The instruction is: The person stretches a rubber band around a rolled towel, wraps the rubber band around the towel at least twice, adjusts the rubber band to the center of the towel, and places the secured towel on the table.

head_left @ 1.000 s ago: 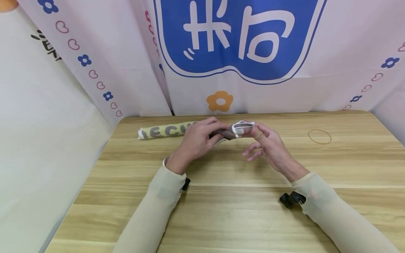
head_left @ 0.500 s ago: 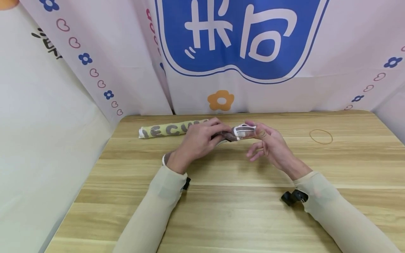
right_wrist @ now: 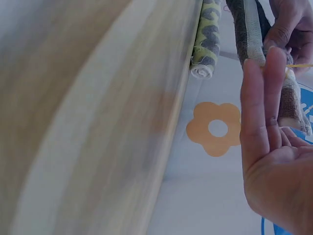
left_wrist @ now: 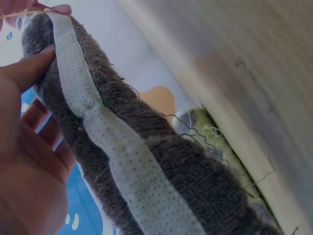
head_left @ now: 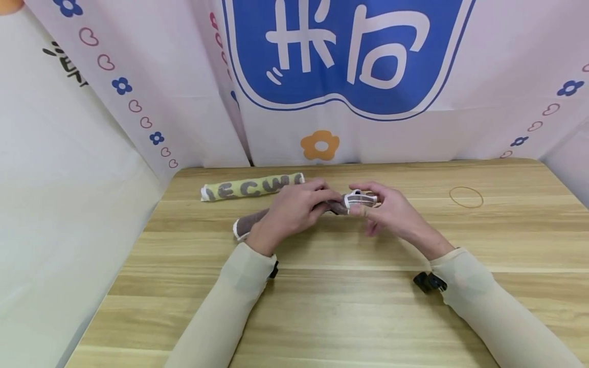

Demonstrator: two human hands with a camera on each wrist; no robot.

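Note:
In the head view a grey-brown rolled cloth (head_left: 250,223) with white edging lies slanted, its right end raised off the table. My left hand (head_left: 296,207) grips its middle, thumb pressed on the roll in the left wrist view. Around the roll's narrow right end (head_left: 361,199), my right hand (head_left: 395,214) has thumb and fingers spread. Two of its fingers (right_wrist: 261,105) are straight in the right wrist view, tips by the roll. A thin yellow band (right_wrist: 299,65) runs at those fingertips; the left wrist view also shows the band (left_wrist: 24,13).
A yellow-green roll with grey letters (head_left: 252,187) lies behind my left hand. One loose rubber band (head_left: 466,197) rests at the right on the wooden table (head_left: 349,312). A printed white cloth backdrop (head_left: 276,135) hangs behind the table's far edge.
Both hands have come slightly down and right with the cloth. My right thumb has dropped below the roll's end and the fingers have spread. More of both rolls shows.

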